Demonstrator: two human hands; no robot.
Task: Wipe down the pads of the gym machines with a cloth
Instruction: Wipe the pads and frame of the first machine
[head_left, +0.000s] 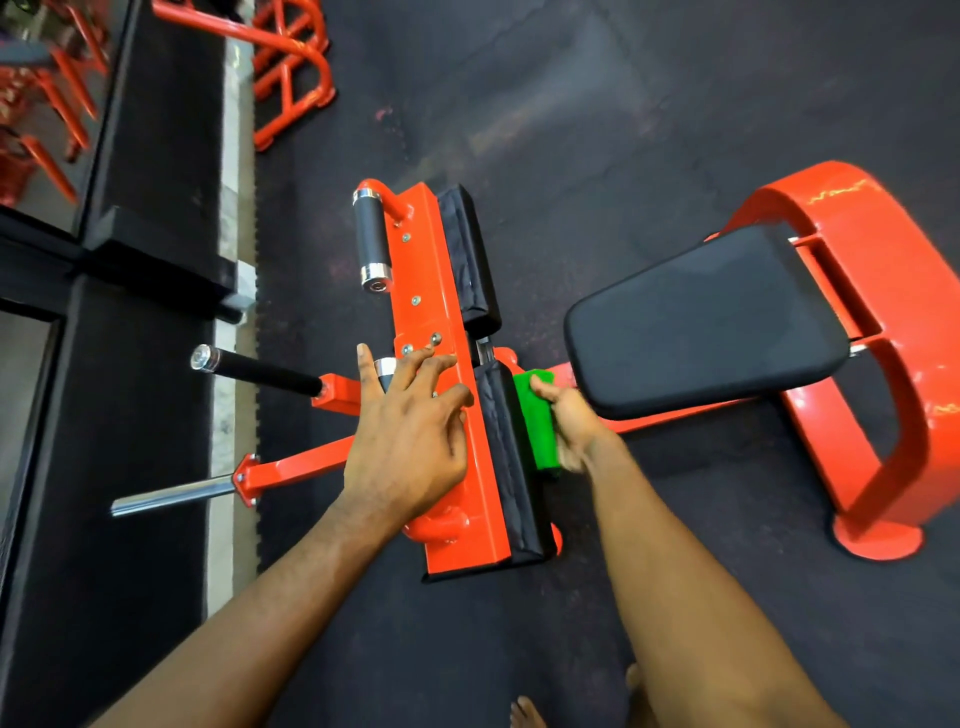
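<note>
**wiping the split chest pad, near half in hand**

the green cloth (535, 426) is folded into a thick block and sits flat against the face of the near pad (511, 457), roughly at its upper middle. the right hand (571, 421) holds it there, thumb hooked over the cloth's top edge. the rest of the fingers are motion-blurred, so i can't tell exactly how they wrap it, but it's clearly gripped and pressed on.

the left hand (410, 426) lies on the orange back plate (441, 291) behind that pad, fingers spread and mostly straight, gripping nothing. looks like it's just bracing the thing.

step-wise i'd say this is mid-wipe on the near half. the far pad (467, 249) on the same plate and the big seat pad (706, 322) just right of the cloth both have no cloth on them.

next move, my guess: drag the cloth down the length of the near pad with steady pressure, bracing the plate from behind, then shift up to the far one.

around it: a black roller grip (370, 239), a black handle bar (260, 371), a chrome peg (171, 496), dark rubber floor (519, 130).
</note>
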